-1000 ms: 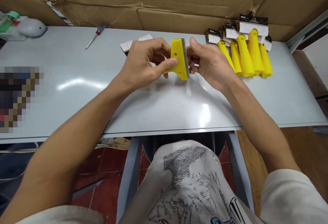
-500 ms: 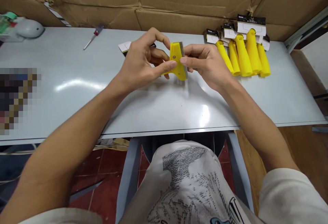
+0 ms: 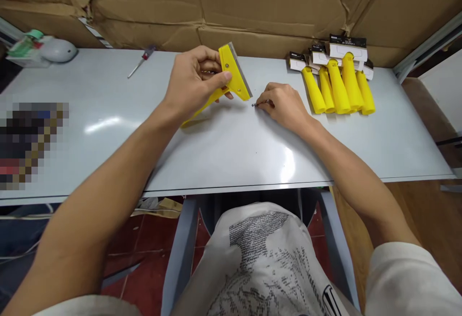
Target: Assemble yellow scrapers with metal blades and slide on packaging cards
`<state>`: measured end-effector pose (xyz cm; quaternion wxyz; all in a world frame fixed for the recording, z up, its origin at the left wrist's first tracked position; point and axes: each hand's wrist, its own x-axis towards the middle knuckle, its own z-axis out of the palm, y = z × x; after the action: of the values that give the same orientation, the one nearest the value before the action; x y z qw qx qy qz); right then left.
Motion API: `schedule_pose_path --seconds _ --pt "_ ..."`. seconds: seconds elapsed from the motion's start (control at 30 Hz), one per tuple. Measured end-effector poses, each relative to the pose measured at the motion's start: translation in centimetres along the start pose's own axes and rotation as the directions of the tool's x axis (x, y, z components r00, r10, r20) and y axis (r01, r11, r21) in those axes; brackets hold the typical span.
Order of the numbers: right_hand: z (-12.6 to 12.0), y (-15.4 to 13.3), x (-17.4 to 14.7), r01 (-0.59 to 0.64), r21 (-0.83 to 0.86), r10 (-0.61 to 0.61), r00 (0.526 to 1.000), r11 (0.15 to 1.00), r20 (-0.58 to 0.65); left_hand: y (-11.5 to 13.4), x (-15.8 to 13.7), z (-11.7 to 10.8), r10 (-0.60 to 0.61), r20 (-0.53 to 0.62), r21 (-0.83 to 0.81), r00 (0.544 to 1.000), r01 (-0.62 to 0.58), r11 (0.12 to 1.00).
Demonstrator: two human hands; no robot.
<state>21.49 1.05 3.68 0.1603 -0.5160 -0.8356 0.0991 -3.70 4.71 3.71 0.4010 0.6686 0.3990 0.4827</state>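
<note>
My left hand [image 3: 197,77] is closed around a yellow scraper [image 3: 231,68], its head raised and tilted above the table. A metal blade strip runs along the head's right edge, and small screws show on its face. The yellow handle slants down to the left, partly hidden by my fingers. Right of the scraper, my right hand [image 3: 283,101] is low at the tabletop, thumb and fingers pinched. A small dark metal piece, which looks like a screw [image 3: 253,105], sticks out at its fingertips.
Several yellow handles [image 3: 339,87] with black-and-white header cards lie at the right. A screwdriver [image 3: 142,60] rests at the back left, near a white rounded object [image 3: 58,50]. Cardboard [image 3: 252,7] lines the back of the white table [image 3: 216,162]. A blurred-out patch covers the left side.
My right hand has left the scraper's blade edge and come down to the table by the small metal piece. My left hand has moved left, tilting the scraper; its handle now shows.
</note>
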Motion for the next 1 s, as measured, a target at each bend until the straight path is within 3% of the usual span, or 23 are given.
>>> schedule_pose_path --seconds 0.3,0.43,0.6,0.7,0.83,1.0 --pt "-0.3 0.0 -0.1 0.037 -0.02 -0.036 0.999 0.999 0.039 2.0 -1.2 0.4 -0.109 -0.061 0.076 0.992 0.113 0.991" --pt "-0.1 -0.5 -0.2 0.027 0.035 -0.027 1.0 0.999 0.007 0.6 -0.8 0.1 -0.091 -0.057 0.082 0.994 0.095 0.992" --pt "0.1 -0.7 -0.3 0.031 -0.031 -0.03 0.999 0.999 0.026 -0.5 -0.5 -0.4 -0.078 -0.025 0.06 0.997 0.079 0.995" --pt "-0.8 -0.6 -0.6 0.065 0.048 -0.061 0.995 0.997 -0.081 0.4 -1.0 0.1 -0.089 -0.005 0.05 0.996 0.089 0.995" --pt "-2.1 -1.0 -1.3 0.215 0.229 -0.132 0.934 0.949 -0.332 2.3 -2.5 1.8 -0.093 0.019 0.02 0.995 0.093 0.995" --pt "-2.0 -1.9 -1.7 0.294 0.162 -0.204 0.884 0.942 -0.421 4.4 -4.3 3.5 -0.09 0.085 -0.036 0.992 0.093 0.995"
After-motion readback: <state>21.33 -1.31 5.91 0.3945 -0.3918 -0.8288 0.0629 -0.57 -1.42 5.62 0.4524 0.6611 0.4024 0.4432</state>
